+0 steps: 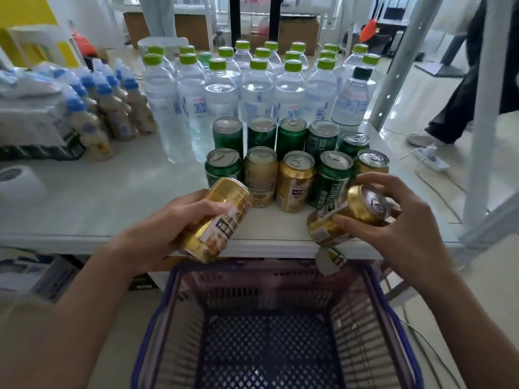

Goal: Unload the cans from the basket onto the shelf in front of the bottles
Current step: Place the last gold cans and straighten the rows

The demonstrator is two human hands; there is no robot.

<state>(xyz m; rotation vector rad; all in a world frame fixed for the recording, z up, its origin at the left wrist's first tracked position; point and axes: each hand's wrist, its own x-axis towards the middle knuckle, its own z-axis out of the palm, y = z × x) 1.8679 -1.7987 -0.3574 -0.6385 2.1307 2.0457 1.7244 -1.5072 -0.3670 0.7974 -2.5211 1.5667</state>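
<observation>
Each hand, left hand (168,228) and right hand (398,220), grips a tilted gold can (216,217) above the basket (157,318). Next: stand both upright before the shelved cans (295,164).

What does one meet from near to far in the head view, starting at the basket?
Basket → gold can in the left hand → front row of cans → back row of green cans → water bottles.
</observation>
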